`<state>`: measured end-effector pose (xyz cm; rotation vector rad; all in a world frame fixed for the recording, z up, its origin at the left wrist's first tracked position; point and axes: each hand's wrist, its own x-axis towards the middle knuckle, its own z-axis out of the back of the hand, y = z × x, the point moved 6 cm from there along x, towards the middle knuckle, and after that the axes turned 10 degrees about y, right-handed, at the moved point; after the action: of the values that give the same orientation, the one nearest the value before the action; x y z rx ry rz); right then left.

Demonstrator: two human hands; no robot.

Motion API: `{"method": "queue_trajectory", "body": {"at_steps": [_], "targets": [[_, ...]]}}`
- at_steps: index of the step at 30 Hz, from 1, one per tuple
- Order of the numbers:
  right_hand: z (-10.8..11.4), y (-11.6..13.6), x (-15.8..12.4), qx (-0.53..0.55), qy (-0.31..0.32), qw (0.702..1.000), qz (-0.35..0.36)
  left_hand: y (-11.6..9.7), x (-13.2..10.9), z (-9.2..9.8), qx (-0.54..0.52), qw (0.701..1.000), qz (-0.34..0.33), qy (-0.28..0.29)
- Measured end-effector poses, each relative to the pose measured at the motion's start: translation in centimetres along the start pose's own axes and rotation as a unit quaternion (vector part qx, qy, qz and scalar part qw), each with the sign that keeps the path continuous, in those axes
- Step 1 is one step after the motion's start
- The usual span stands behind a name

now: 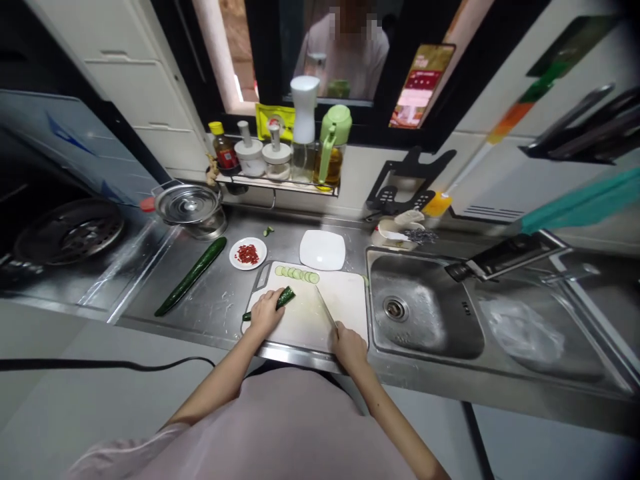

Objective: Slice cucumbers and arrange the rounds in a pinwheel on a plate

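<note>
A white cutting board (345, 293) lies on the steel counter in front of me. My left hand (265, 313) is closed over a dark green cucumber piece (286, 297) lying on the board's left side. My right hand (349, 347) grips the handle of a knife (326, 312) whose blade points up and left over the board, apart from the cucumber. A row of several cucumber slices (297, 273) lies along the board's far edge.
A whole cucumber (193, 275), a small plate of chopped red chili (248, 253) and a white square plate (323, 250) lie beyond the board. A lidded pot (187, 207) and stove stand left, a sink (425, 313) right, a condiment shelf (280, 181) behind.
</note>
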<state>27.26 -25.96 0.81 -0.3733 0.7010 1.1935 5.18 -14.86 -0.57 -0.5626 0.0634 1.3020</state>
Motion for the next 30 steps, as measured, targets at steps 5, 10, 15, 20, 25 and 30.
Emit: {"method": "queue_trajectory", "body": {"at_steps": [5, 10, 15, 20, 25, 30], "targets": [[-0.1, 0.1, 0.3, -0.016, -0.012, 1.000, 0.007, 0.1, 0.1, 0.3, -0.039, 0.999, 0.026, -0.014], [-0.1, 0.2, 0.7, -0.025, -0.016, 0.999, 0.012, 1.2, 0.3, 0.5, -0.069, 0.995, 0.060, -0.035], [-0.1, 0.3, 0.7, -0.030, -0.013, 0.999, 0.009, 4.0, 0.8, 1.6, -0.087, 0.986, 0.128, -0.061], [0.0, 0.5, 0.7, -0.030, -0.004, 1.000, 0.005, 6.3, 1.9, 3.3, -0.099, 0.976, 0.169, -0.094], [0.0, 0.6, 0.7, -0.031, 0.005, 0.999, 0.002, 7.7, 3.2, 4.3, -0.101, 0.971, 0.193, -0.099], [0.0, 0.7, 0.6, -0.031, 0.000, 1.000, 0.001, 8.7, 4.2, 4.4, -0.097, 0.971, 0.198, -0.093]]}}
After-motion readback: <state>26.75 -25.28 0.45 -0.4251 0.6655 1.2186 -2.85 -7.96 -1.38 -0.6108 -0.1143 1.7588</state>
